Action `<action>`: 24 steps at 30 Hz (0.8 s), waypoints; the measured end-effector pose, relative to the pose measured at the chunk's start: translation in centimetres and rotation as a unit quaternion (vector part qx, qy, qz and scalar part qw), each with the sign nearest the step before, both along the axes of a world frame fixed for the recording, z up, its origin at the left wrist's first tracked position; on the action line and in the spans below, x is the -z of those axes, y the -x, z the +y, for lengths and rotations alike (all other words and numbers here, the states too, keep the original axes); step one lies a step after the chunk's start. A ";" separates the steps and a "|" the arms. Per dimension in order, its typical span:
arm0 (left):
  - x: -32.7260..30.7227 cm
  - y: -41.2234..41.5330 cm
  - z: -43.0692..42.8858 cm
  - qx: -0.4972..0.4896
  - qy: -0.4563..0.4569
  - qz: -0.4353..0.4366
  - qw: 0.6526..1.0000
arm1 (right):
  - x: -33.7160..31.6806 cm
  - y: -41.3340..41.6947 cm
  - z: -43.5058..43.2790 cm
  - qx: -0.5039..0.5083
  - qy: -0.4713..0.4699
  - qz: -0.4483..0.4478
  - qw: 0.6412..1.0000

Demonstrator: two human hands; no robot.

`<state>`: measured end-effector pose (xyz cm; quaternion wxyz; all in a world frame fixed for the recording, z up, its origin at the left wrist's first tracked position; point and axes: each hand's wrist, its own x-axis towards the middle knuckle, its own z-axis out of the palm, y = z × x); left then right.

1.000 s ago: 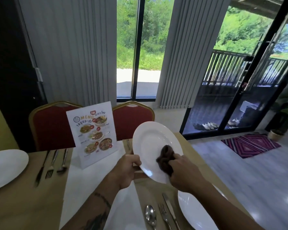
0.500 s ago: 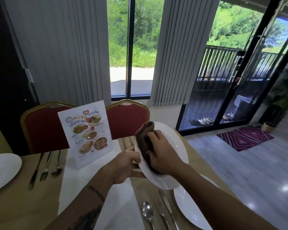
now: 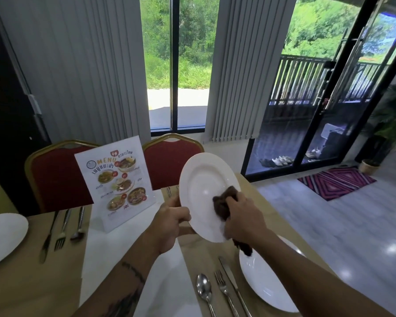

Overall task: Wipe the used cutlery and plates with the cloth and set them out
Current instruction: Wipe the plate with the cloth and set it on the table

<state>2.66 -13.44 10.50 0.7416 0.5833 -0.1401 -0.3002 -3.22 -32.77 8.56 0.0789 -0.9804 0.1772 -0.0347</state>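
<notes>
1. Head view: we find the left hand (image 3: 169,221) clenched on the lower left rim of a white plate (image 3: 201,179). The thumb lies over the front edge. The plate is held off the table (image 3: 21,282) and tilted, with its face toward the person.
2. The right hand (image 3: 242,221) grasps a bunched dark cloth (image 3: 224,202) and presses it on the plate's face, just right of the left grip. 1 tail of cloth hangs below this hand.
3. We judge that the rim hold leaves the whole face free for wiping. It also lets the left grip brace the plate against the cloth's push.
4. Directly below the right grip, a second plate (image 3: 268,284) lies flat on the table. A knife (image 3: 232,280), fork (image 3: 223,287) and spoon (image 3: 203,284) lie in a row just beside it, under the held plate. We judge this setting already laid.
5. Just left of the left grip stands a menu card (image 3: 118,179). Further left lies another cutlery set (image 3: 62,229), and well beyond it a third plate (image 3: 2,236).
6. We judge the wipe to be in progress, with the held plate not yet set out. The risk is a slip from the 1-handed rim hold under pressure.
</notes>
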 end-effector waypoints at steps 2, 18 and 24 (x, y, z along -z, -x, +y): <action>0.3 -0.1 0.0 -0.020 0.010 0.013 1.000 | 0.0 0.7 1.3 -0.040 -0.035 0.018 0.998; 1.4 -1.6 0.5 -0.081 0.082 0.102 0.988 | 1.3 0.3 3.2 -0.179 -0.143 -0.035 0.973; 1.9 -1.1 0.7 -0.077 0.051 0.105 0.990 | 2.1 -1.2 0.7 -0.088 -0.013 -0.024 0.996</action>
